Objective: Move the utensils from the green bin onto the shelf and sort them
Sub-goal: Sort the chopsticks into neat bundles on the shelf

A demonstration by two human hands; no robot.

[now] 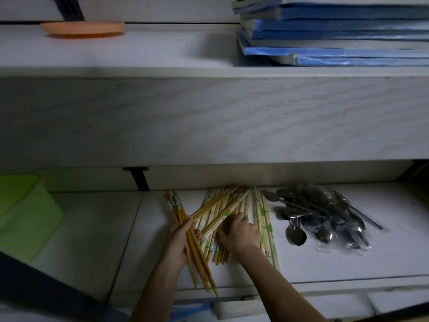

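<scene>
While the left hand [180, 238] is gripping a brown chopstick bundle [198, 263], the right hand [240, 231] is lying palm-down (grasp unclear) on the loose chopstick pile [222, 201] on the shelf [92, 228], beside the spoons [320, 212].

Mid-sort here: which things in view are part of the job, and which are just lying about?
Job: green bin, shelf, chopsticks, spoons, left hand, right hand.
Lying about: orange dish, blue stack, black bracket.

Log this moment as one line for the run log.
phase: sorting on shelf | left hand: grips brown chopsticks | right hand: on chopstick pile, grip unclear | spoons: heaped right | green bin: left
</scene>
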